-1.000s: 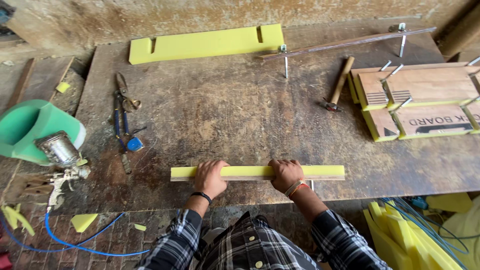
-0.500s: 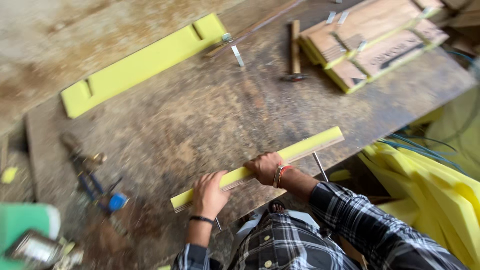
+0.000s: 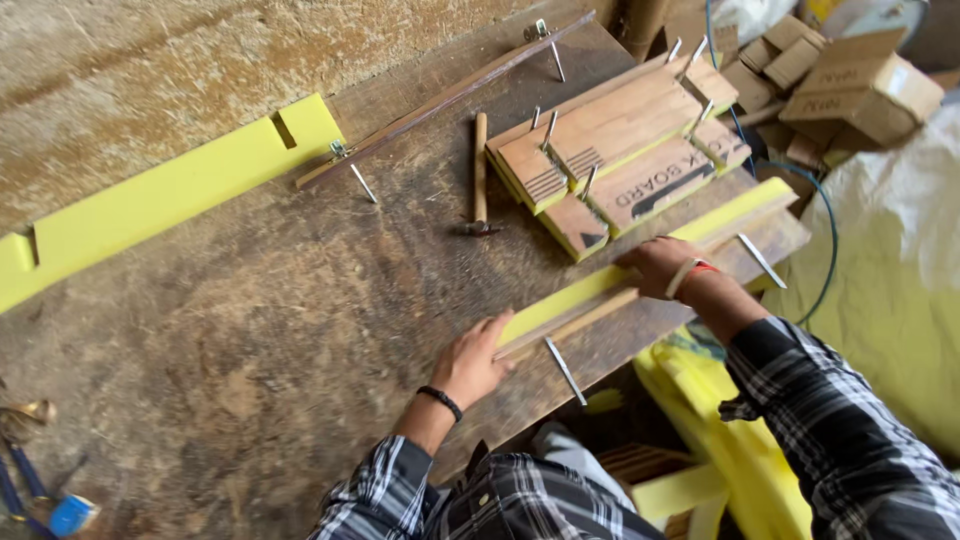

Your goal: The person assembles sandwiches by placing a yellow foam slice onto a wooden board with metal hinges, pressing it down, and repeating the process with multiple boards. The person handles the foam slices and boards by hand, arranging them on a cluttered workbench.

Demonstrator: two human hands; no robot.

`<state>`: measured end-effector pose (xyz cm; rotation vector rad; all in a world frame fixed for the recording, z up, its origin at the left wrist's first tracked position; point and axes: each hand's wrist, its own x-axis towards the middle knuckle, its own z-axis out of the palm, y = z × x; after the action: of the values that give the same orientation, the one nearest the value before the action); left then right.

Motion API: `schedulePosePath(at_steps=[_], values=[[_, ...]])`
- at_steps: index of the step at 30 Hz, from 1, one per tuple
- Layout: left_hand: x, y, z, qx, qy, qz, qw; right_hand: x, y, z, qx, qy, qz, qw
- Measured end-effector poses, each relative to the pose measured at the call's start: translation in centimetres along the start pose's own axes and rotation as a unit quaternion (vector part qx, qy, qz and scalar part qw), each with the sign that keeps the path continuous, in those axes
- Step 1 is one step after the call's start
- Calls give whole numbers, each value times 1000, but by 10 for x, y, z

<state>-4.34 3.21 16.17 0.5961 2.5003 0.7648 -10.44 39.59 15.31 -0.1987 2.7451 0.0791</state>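
A long yellow strip (image 3: 590, 287) lies along the near edge of the worn wooden workbench (image 3: 250, 330), on top of a thin wooden batten (image 3: 578, 323) with metal pins sticking out. My left hand (image 3: 472, 360) rests flat on the strip's left end. My right hand (image 3: 662, 266), with a red band at the wrist, presses down on the strip near its middle. Both hands hold the strip against the bench.
A hammer (image 3: 479, 170) lies mid-bench beside a stack of wooden boards (image 3: 615, 160) with metal clamps. A long notched yellow board (image 3: 170, 195) leans at the back wall. A thin brown rod (image 3: 440, 100) crosses the back. Cardboard boxes (image 3: 850, 80) stand at right; pliers (image 3: 40, 490) at lower left.
The view has swung to the right. The yellow strip and both hands have slid right along the bench edge, close to the stacked boards.
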Motion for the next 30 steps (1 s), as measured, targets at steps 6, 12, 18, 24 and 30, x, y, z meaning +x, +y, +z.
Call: schedulePosePath(at_steps=[6, 12, 18, 24, 30], values=[[71, 47, 43, -68, -82, -74, 992, 66, 170, -7, -38, -50, 16, 998], [44, 8, 58, -12, -101, -187, 977, 130, 219, 28, 4, 32, -66, 997], [3, -9, 50, -73, -38, -309, 947, 150, 203, 37, 191, 273, -186, 924], [-24, -10, 39, -97, -7, -353, 931, 141, 102, -6, 355, 228, 44, 906], [-88, -31, 46, -141, 40, -374, 916, 126, -68, -17, 429, 232, -214, 846]])
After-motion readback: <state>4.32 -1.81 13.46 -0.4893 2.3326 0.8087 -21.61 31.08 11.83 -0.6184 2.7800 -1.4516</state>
